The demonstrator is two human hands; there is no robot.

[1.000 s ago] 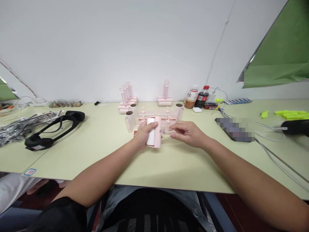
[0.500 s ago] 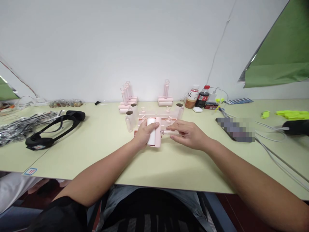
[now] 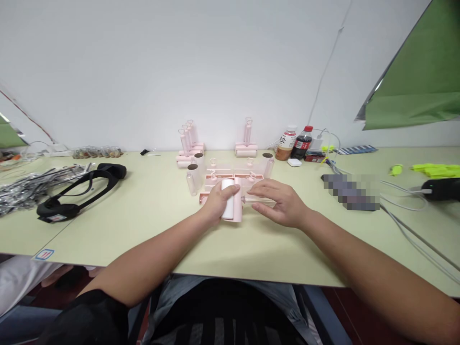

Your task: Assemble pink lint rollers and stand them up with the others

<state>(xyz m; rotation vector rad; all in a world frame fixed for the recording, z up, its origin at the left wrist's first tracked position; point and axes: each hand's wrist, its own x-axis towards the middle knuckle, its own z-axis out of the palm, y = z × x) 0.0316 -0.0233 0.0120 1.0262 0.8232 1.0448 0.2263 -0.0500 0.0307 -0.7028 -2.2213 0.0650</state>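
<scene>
A pink lint roller (image 3: 237, 201) with a white roll (image 3: 227, 200) is gripped in my left hand (image 3: 215, 201), thumb across its front. Its clear handle (image 3: 257, 200) points right, toward my right hand (image 3: 285, 203). The fingers of my right hand are spread apart around the handle's end, with a gap between thumb and fingers; whether a fingertip touches it is hard to tell. Behind the held roller lie several pink and clear roller parts (image 3: 220, 167). Rolls with brown cores (image 3: 193, 177) stand at both sides of them.
Assembled pink rollers (image 3: 190, 148) stand by the wall, with another (image 3: 246, 143) to their right. Two bottles (image 3: 285, 143), a phone (image 3: 347, 191) and white cables are on the right. A black headset (image 3: 81, 194) and silvery strips (image 3: 32, 191) lie left. Someone's white clothing shows lower left.
The held roller has shifted slightly right and turned a little, showing more of its pink side. My right hand's fingers have opened slightly away from the handle.
</scene>
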